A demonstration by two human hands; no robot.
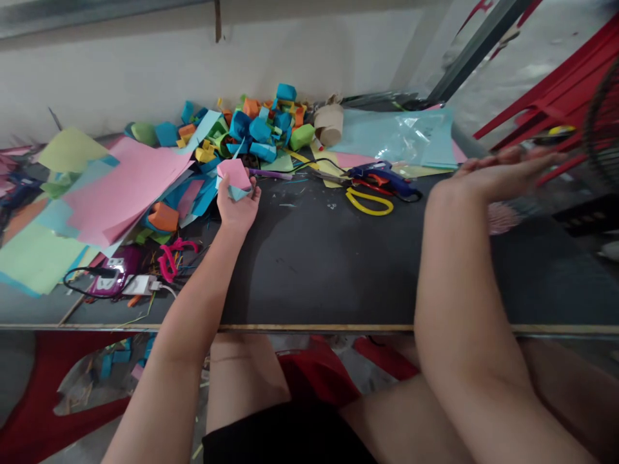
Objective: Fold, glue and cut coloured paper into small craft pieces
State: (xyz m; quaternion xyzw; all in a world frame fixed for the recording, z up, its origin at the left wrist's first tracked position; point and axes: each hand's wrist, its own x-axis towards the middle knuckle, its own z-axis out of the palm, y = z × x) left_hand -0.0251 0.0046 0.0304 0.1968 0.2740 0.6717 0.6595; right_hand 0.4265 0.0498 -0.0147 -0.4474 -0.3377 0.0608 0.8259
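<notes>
My left hand (238, 205) is closed round a folded pink and light blue paper piece (235, 177), held up over the dark tabletop (314, 258). Just behind it lies a heap of folded paper loops (251, 132) in blue, orange, green and yellow. My right hand (503, 173) reaches out past the table's right end, fingers stretched flat and together, holding nothing. A blue glue gun (382, 177) and yellow-handled scissors (367, 201) lie between the two hands.
Large pink, green and blue paper sheets (111, 187) cover the left of the table. A cardboard tape roll (329, 124), a plastic bag (401, 135), a power strip with cables (116, 280) and pink pipe cleaner (169, 258) lie about. Red chairs (561, 96) stand to the right.
</notes>
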